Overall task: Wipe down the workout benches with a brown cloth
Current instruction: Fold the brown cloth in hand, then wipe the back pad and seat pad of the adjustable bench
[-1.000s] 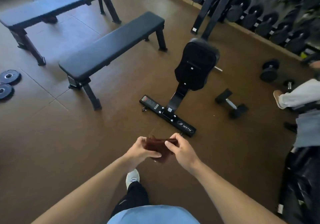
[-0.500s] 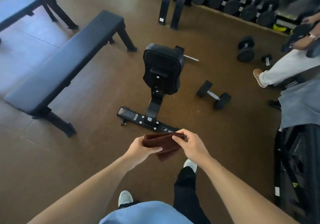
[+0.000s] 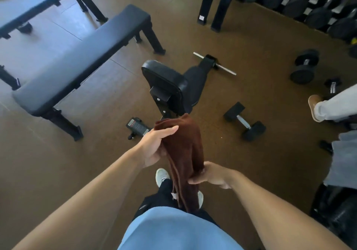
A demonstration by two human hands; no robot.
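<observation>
A brown cloth (image 3: 183,149) hangs lengthwise in front of me, held by both hands. My left hand (image 3: 154,145) grips its upper part with the fingers laid over the top. Lower down, my right hand (image 3: 210,174) pinches its side. Just beyond the cloth stands a black adjustable bench (image 3: 168,87) with its backrest raised; its base is partly hidden by the cloth. A long flat black bench (image 3: 81,56) stands to the left, and another flat bench (image 3: 34,4) lies at the far top left.
A hex dumbbell (image 3: 244,121) lies on the brown floor right of the adjustable bench, a round dumbbell (image 3: 305,66) farther right. A dumbbell rack (image 3: 309,4) lines the top right. Another person's leg and shoe (image 3: 328,106) enter from the right edge.
I have stepped closer to the adjustable bench. The folded cloth has opened out and now hangs long; my right hand has dropped lower on it while my left stays near the top.
</observation>
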